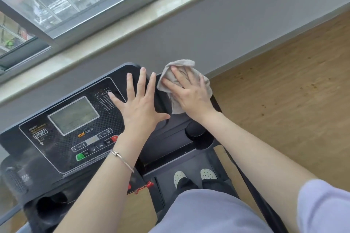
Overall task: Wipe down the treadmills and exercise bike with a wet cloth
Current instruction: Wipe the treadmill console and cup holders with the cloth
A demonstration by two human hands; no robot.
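While the person is standing at the treadmill console [72,119], the right hand [189,92] is pressing a grey cloth [166,79] flat against the console's far right corner. The right fingers [179,75] are lying straight and slightly spread on top of the cloth, not curling round it. The cloth is bunching beneath the fingers and palm, poking out past the fingertips toward the console's far edge and trailing back under the heel of the hand. The left hand [140,108] is stretching over the console just right of its screen, its fingers [141,81] splayed wide and holding nothing; whether it is touching the panel I cannot tell. A thin bracelet [123,159] is sitting on the left wrist, above the console's near edge.
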